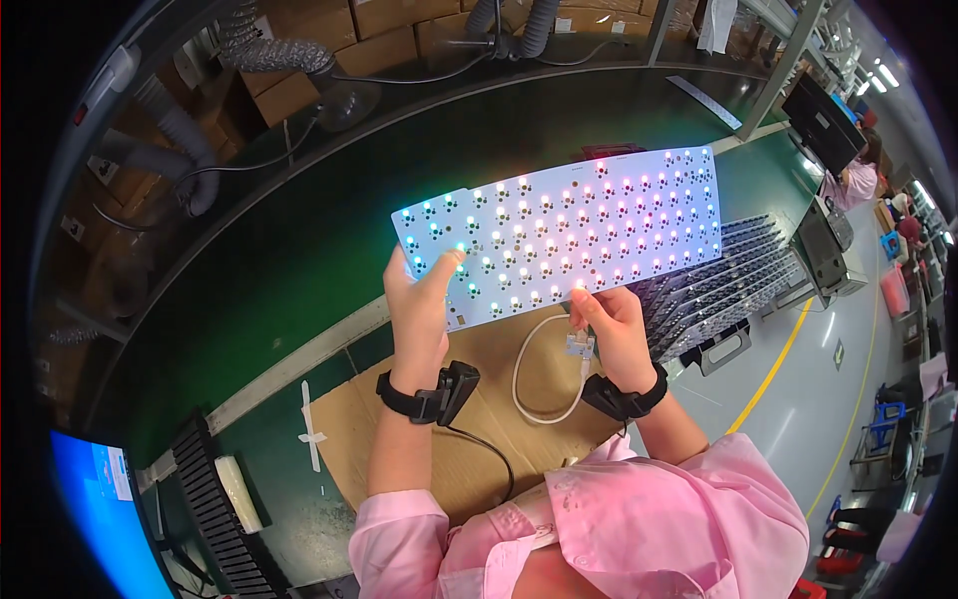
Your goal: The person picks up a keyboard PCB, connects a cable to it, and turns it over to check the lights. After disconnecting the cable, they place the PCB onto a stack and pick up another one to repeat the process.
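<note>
A white keyboard circuit board (544, 235) with rows of glowing coloured lights is held up and tilted above the bench. My left hand (419, 295) is closed on its left end, with the thumb on the lit face and the other fingers hidden behind. My right hand (616, 329) pinches the lower edge right of the middle. Just below those fingers hangs a small pale connector piece (580, 345), joined to a looped white cable (518, 371); whether the fingers also grip it is unclear. Underneath lies a brown cardboard sheet (479, 399).
To the right stands a rack of several dark boards (723, 285). A black slotted tray (220, 509) and a pale roll (239, 494) lie at the left, near a blue-lit screen (95, 509). Flexible ducts (264, 55) hang at the back. A co-worker (856, 185) is far right.
</note>
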`<state>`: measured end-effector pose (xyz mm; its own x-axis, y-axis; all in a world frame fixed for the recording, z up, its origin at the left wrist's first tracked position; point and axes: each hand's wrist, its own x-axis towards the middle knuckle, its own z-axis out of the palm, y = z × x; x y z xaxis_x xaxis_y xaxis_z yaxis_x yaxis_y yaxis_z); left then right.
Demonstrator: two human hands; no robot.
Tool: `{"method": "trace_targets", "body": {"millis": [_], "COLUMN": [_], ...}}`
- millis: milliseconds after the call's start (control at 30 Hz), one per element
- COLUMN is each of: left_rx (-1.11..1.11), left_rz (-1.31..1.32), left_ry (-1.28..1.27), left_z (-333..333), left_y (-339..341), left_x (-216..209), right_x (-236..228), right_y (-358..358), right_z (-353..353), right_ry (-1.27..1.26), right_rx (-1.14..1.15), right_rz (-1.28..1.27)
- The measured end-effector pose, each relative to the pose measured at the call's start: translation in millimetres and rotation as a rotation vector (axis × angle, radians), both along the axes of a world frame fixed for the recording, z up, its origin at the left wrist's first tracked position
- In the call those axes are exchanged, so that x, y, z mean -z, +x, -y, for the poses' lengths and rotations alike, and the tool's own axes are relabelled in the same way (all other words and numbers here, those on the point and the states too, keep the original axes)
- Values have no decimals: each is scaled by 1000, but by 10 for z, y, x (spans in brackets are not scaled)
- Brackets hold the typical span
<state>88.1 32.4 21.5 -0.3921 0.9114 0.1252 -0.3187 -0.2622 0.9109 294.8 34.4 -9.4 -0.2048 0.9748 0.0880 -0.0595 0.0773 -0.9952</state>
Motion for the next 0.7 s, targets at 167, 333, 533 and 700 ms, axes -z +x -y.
{"method": "trace_targets", "body": {"millis": [167,333,533,700], "left_rx": [34,51,48,53], "left_rz": [22,-2,-12,12], "left_ry": [3,20,26,11], "left_z": [4,6,-10,-17], "left_y": [1,-2,19,23], "left_x": [-12,-24,2,1], "right_x": [3,1,-9,-67], "right_y": [7,11,12,6], "right_z": [-8,-6,-3,20], "right_ry": [15,-4,-16,-25], "right_rx": [8,5,-4,10], "right_rz": [-40,22,-23,-21]}}
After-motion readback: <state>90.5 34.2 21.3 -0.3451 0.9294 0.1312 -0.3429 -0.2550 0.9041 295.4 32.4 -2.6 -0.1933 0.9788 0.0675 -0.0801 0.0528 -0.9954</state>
